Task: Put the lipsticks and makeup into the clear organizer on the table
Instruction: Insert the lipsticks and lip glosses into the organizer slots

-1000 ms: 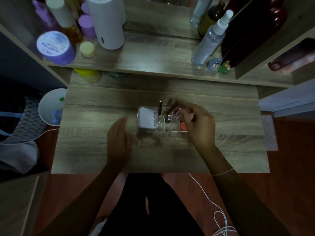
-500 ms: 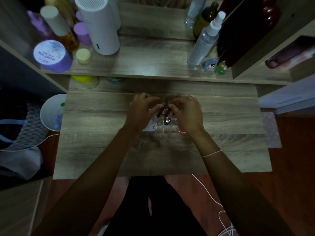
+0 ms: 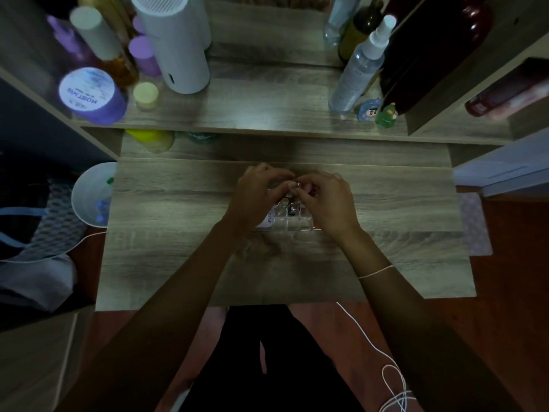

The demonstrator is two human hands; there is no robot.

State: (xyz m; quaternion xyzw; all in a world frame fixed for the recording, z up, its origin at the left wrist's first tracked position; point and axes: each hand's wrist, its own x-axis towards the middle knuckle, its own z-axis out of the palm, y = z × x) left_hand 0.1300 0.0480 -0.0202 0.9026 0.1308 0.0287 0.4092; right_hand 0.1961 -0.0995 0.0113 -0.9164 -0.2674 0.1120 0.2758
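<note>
— Lipsticks (image 3: 287, 201) stood partly in the clear organizer (image 3: 292, 223), which sat on the table (image 3: 178, 209) midway along its width and nearer the far edge. Which step was that?

— Seating a piece, I'd judge. Both hands were over the organizer's far half, fingertips almost meeting above the compartments.

— Pinching what?

— The left hand (image 3: 258, 195) and right hand (image 3: 327, 197) were curled with fingertips drawn together around something small; whether it was a lipstick, I couldn't tell. A white makeup item (image 3: 267, 220) lay in the left compartment, half under the left hand.

— Next move?

— Probably lowering the piece straight into a free cell, then letting go without tipping its neighbours.
</note>
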